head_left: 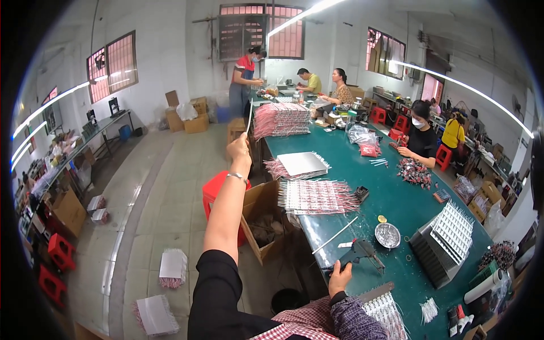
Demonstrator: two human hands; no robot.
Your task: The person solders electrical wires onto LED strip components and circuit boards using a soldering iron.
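The left hand (239, 152) pinches a white stick (250, 116) at eleven o'clock from the right hand (340, 277), which is wrapped round a dark glue gun (355, 253) over the green table (347, 164). Loading seems the step; the next move likely calls for aligning both.

The room is bright, lit by long ceiling tubes (306, 16) that glare white, with pinkish daylight tinting the barred windows (286, 34). Pale walls (158, 51) look evenly lit, and the raised left fingers (239, 148) are clearly lit too. A shiny strip on the floor (164, 164) catches reflections; deep shadow sits beneath the green tabletop (340, 153). Fisheye distortion bends the tubes, the far background is soft, and black vignetting rounds the corners.
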